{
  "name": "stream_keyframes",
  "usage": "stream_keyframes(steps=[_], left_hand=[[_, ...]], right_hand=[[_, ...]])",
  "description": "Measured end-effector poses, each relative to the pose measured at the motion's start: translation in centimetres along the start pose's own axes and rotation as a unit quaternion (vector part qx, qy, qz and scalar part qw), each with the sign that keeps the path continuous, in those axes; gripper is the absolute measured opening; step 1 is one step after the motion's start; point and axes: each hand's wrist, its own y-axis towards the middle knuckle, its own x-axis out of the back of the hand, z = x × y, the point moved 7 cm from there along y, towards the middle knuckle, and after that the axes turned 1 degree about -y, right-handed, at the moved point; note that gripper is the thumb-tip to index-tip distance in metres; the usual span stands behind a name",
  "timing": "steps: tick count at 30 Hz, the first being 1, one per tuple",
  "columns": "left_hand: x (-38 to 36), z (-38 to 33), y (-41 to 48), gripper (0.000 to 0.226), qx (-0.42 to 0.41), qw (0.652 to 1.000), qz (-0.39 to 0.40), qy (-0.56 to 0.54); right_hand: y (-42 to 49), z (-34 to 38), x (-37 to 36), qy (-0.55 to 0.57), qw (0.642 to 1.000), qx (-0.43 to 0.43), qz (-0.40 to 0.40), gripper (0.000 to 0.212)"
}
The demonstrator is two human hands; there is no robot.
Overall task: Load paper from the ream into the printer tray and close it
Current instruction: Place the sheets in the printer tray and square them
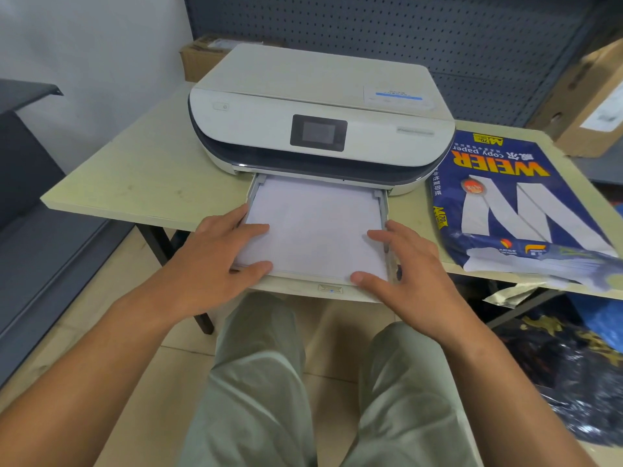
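A white printer (pixel 320 106) sits on a pale table (pixel 141 170). Its paper tray (pixel 303 287) is pulled out toward me over the table's front edge. A stack of white paper (pixel 317 227) lies in the tray. My left hand (pixel 215 261) rests on the stack's left side, fingers spread, thumb at the near edge. My right hand (pixel 404 264) rests on the right side in the same way. To the right of the printer lies the blue paper ream wrapper (pixel 519 203), torn open at its near end.
A dark pegboard wall (pixel 404 28) stands behind the printer. Cardboard boxes sit at the back left (pixel 199 59) and back right (pixel 586 99). Dark plastic bags (pixel 566 365) lie on the floor under the table's right side. My knees are below the tray.
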Motion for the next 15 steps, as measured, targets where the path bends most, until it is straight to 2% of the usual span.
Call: stream_keyframes(steps=[2,4,8,15], left_hand=[[-0.3,-0.3,-0.6,0.082,-0.029,0.999,0.014,0.035],[-0.4,-0.7,-1.0,0.089,-0.062,0.996,0.015,0.064],[-0.7,-1.4,-1.3,0.085,-0.094,0.993,0.016,0.065],[-0.8,-1.3,-1.2,0.084,-0.108,0.993,0.014,0.044]], right_hand=[[-0.7,0.6,-0.1,-0.02,1.0,0.019,0.013,0.087],[-1.2,1.1,-0.2,-0.038,0.998,0.038,0.027,0.096],[-1.5,1.5,-0.3,-0.063,0.995,0.054,0.05,0.102],[-1.3,1.6,0.2,-0.066,0.995,0.067,0.036,0.09]])
